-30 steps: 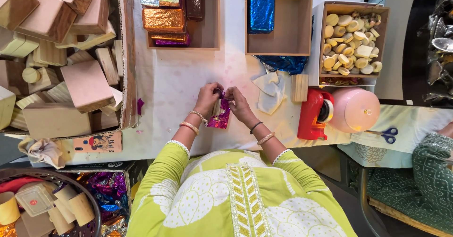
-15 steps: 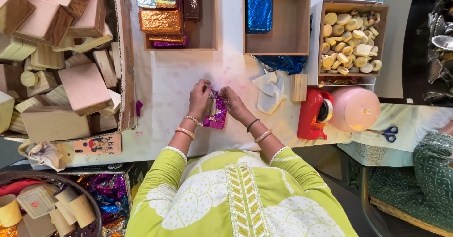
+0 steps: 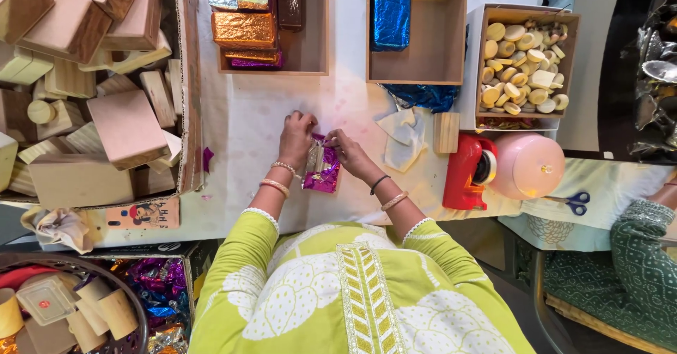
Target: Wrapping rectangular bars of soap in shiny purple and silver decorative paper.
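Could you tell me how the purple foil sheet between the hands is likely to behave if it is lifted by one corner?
The purple foil sheet looks thin and crinkled, so it would probably flop and hold creases. It likely weighs very little for its area. Its glossy surface may slip between the left hand and right hand, and it could tear if tugged.

White-covered worktable (image 3: 247,121), evenly lit

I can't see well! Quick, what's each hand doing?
Left hand: closed, pinching the purple foil packet.
Right hand: closed, pinching the same packet.
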